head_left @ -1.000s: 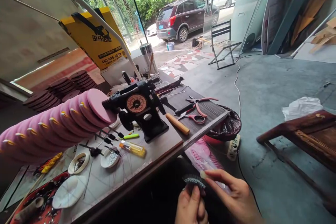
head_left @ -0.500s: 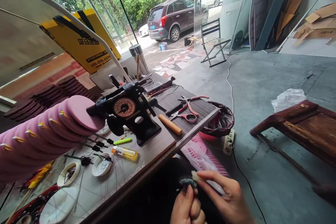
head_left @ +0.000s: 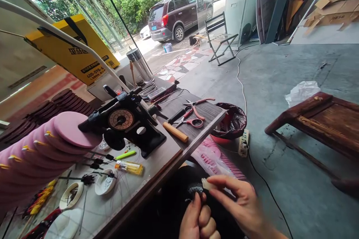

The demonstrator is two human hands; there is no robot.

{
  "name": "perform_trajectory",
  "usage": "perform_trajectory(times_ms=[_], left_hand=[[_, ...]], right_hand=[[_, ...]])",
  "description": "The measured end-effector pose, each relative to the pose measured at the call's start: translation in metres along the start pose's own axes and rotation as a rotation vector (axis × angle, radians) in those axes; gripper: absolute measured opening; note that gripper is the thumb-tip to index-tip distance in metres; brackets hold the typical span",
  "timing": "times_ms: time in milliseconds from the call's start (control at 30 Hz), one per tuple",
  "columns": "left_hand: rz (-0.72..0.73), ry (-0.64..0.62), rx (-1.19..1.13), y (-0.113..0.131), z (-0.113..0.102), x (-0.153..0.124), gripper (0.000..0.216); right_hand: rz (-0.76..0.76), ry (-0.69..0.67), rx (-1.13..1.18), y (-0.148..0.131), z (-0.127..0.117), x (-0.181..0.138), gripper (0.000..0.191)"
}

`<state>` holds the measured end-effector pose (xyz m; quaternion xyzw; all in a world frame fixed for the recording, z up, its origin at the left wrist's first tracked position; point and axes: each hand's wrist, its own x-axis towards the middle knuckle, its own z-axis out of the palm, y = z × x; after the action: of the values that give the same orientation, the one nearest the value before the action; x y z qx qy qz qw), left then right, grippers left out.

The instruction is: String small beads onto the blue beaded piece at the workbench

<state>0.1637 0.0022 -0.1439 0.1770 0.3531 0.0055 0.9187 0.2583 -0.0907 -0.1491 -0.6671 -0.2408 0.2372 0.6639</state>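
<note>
Working low at the table edge: a person's two bare hands meet over a dark lap, seen from the head camera.
Far left: a row of pink discs [head_left: 47, 149] leans out over the table [head_left: 165, 157].
Left of centre: a black dial machine [head_left: 123, 121] stands on the table, a yellow lighter [head_left: 129, 167] just in front of it.
Centre: a wooden handle [head_left: 175, 132] and pink-handled scissors [head_left: 190, 120] lie near the table's right end.
Left hand [head_left: 198, 222]: curled closed, thumb up, pinching a small dark beaded piece [head_left: 194, 189] below the table edge.
Right hand [head_left: 238, 203]: fingers half folded, thumb and forefinger closed on a small pale bit [head_left: 206, 184] that touches the beaded piece; what the bit is cannot be told.
Right of the hands: a bin with a black bag [head_left: 231, 123] on the floor.
Far right: a wooden bench [head_left: 316, 119], well apart.
</note>
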Motion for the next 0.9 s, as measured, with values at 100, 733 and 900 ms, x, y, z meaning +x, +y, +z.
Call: perform_trajectory(times_ms=[100,733,900], left_hand=[[0.021,-0.059,0.05,-0.001,-0.003,0.0,0.03],[0.04,-0.216,0.05,0.003,0.0,-0.002,0.022],[-0.014,-0.313,0.028,0.005,-0.002,-0.003,0.022]], right_hand=[[0.028,-0.04,0.037,-0.001,0.001,0.005,0.015],[0.174,-0.058,0.27,-0.002,0.004,0.004,0.02],[0.17,-0.045,0.261,-0.003,0.004,0.006,0.019]])
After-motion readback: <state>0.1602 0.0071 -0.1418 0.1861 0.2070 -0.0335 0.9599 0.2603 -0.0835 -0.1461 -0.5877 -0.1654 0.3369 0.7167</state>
